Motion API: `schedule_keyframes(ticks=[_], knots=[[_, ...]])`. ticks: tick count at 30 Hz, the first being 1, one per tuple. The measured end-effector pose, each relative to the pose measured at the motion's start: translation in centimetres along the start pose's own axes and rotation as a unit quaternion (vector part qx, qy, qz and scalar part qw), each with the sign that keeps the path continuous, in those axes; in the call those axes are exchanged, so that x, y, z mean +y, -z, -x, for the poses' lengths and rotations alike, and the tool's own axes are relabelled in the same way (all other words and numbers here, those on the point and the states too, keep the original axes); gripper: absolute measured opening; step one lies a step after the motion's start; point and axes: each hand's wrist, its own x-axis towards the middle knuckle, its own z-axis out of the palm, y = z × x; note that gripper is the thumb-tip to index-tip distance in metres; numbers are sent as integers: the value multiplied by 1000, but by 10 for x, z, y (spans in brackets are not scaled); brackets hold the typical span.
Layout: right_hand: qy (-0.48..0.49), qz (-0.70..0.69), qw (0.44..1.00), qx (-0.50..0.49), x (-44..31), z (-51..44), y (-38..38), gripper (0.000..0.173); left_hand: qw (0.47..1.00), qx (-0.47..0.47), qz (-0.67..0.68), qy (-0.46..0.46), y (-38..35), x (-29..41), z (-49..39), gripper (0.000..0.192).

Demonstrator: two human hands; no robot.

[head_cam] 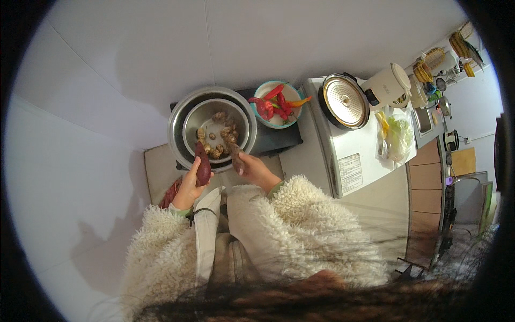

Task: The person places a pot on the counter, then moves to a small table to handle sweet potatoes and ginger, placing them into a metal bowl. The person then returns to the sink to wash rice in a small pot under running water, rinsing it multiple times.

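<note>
My left hand grips a purple-skinned sweet potato, its tapered end pointing up over the near rim of the bowls. In my right hand is a brownish elongated root, perhaps another sweet potato; its far end reaches over the inner bowl. That inner stainless steel bowl sits inside a larger steel basin. Several small knobbly brown tubers lie along its bottom, mostly at the right and near sides. Part of the near rim is hidden behind my hands and the roots.
Right of the basin, a bowl of red peppers shares the dark stand. A white cabinet beyond carries a round metal-lined lid, a cream appliance and bagged leafy vegetables. A wall rises behind.
</note>
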Motion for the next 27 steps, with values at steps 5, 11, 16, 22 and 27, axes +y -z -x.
schedule_keyframes(ticks=[5,11,16,22,27], knots=[[25,-15,999,-15,-13,9,-9,32,1000,5,5,3,-11,7,7,45],[72,-40,997,-13,-23,23,-20,43,1000,-10,23,1,-15,8,14,42],[91,-32,995,-5,-28,25,-28,53,999,-3,38,7,-11,7,20,42],[75,8,995,70,-28,28,-41,53,999,-12,48,-12,2,2,23,43],[91,-5,994,54,-21,22,-37,54,999,0,48,-15,4,-3,23,44]])
